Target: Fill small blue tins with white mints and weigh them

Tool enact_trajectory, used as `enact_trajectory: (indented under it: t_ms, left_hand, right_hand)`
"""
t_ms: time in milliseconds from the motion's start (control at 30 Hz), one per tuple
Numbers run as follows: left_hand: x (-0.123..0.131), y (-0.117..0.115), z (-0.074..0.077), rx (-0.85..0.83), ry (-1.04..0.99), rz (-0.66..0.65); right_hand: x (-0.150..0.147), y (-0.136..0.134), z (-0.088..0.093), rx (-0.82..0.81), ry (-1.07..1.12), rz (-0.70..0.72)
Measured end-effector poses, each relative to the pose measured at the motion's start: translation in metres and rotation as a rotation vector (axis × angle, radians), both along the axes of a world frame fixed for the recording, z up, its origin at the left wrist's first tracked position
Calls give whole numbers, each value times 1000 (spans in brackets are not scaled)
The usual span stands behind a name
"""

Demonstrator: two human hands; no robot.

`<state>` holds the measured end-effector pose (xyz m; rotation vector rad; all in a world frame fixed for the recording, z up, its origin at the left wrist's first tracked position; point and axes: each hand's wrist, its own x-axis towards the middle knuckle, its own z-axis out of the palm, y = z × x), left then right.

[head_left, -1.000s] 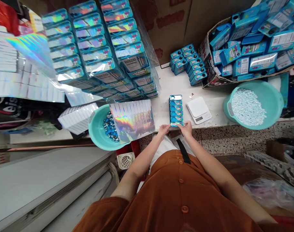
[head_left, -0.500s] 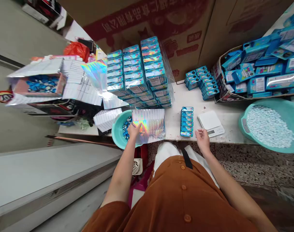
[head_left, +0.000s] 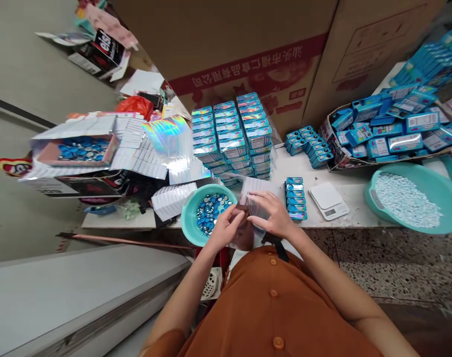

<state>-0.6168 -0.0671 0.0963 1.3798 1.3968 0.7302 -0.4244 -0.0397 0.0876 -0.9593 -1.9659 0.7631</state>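
Note:
My left hand (head_left: pixel 226 228) and my right hand (head_left: pixel 268 213) meet above the table's front edge, both gripping a clear plastic sheet with a printed holographic strip (head_left: pixel 259 191). Its lower part hangs see-through and dark over my lap. My left hand sits just right of a teal basin of blue tin lids (head_left: pixel 207 215). To the right of my right hand stands a short row of blue tins (head_left: pixel 296 198), not touching it.
A white digital scale (head_left: pixel 328 201) stands beside the tins. Tall stacks of blue tins (head_left: pixel 229 134) rise behind. A teal basin of white mints (head_left: pixel 406 201) and a carton of blue boxes (head_left: pixel 389 134) are right; white sheets (head_left: pixel 172 201) lie left.
The holographic sheet has been lifted off the basin rim, uncovering the lids. My right hand has moved left from beside the tins to join my left on the sheet. The view has swung.

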Motion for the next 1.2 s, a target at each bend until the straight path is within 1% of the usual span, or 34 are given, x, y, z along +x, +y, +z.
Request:
enact_trajectory:
  t_ms: [100,233,300,367,400,433,500,567,600,667,733,767,833,900,967,1033,1100,1200]
  left_hand:
    - [-7,-5,15,70,-53,-45]
    - [-21,-11,22,302,48,-68]
    - [-26,-13,24,426,101,-9]
    - [-32,-13,26,547,170,86]
    - [-34,-13,27,601,212,115]
    - [-37,-13,28,646,247,113]
    - [-41,-11,28,690,243,22]
    - [-44,-11,26,676,159,-72]
    - [-45,-11,25,654,117,-85]
    - [-45,-12,22,587,60,-26]
    - [-45,-11,21,487,-4,59]
    - [-45,-10,21,431,-44,79]
    - [-46,-7,22,346,-97,62]
    - [-49,-3,23,306,-87,16]
    - [-51,0,23,286,-55,-1]
    - [-51,2,22,266,-44,4]
    - [-50,2,22,255,-37,11]
    - [-48,0,24,272,-10,3]
  right_hand:
    - [-25,-1,5,-59,49,53]
    - [-40,-15,5,-282,159,41]
    - [-45,-23,5,-376,199,-11]
    - [-49,-29,5,-443,232,-71]
    - [-52,-32,6,-473,252,-91]
    - [-54,-35,6,-500,270,-101]
    - [-58,-38,8,-543,298,-102]
    - [-60,-40,10,-567,308,-90]
    - [-60,-40,11,-570,303,-87]
    - [-61,-40,16,-551,269,-92]
    - [-61,-38,21,-508,203,-102]
    - [-61,-37,24,-482,171,-106]
    - [-61,-36,28,-439,117,-111]
    - [-63,-35,30,-419,79,-122]
    - [-65,-36,31,-393,54,-165]
    - [-68,-36,32,-305,35,-250]
    - [-71,-37,32,-153,-5,-310]
    - [-75,-36,32,38,-107,-290]
